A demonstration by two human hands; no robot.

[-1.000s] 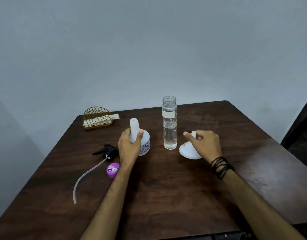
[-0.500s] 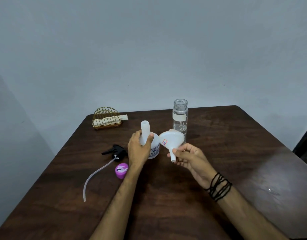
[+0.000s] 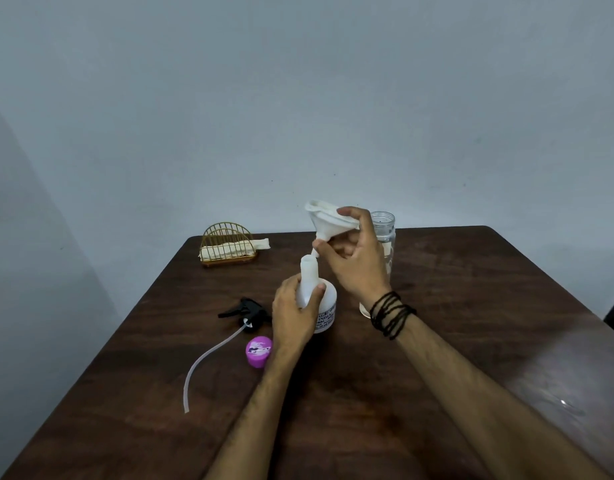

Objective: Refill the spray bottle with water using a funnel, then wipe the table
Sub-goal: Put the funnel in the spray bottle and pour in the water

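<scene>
The white spray bottle point(image 3: 314, 285) stands uncapped on the dark wooden table point(image 3: 471, 306). My left hand point(image 3: 293, 313) grips its shoulder and neck. My right hand point(image 3: 357, 258) holds the white funnel point(image 3: 328, 218) upright in the air, its spout just above and right of the bottle's open neck. Behind my right hand stands a clear, open water bottle point(image 3: 385, 233), mostly hidden by the hand and wrist. The black spray head point(image 3: 245, 311) with its long clear tube lies on the table to the left.
A round purple cap point(image 3: 259, 351) lies next to the spray head's tube. A gold wire holder point(image 3: 227, 249) with a folded white cloth sits at the table's far left corner. A wet patch point(image 3: 561, 403) glints near the right edge.
My right hand picked the funnel up off the table, turned it spout-down and raised it over the spray bottle's neck. My left hand stayed on the bottle.
</scene>
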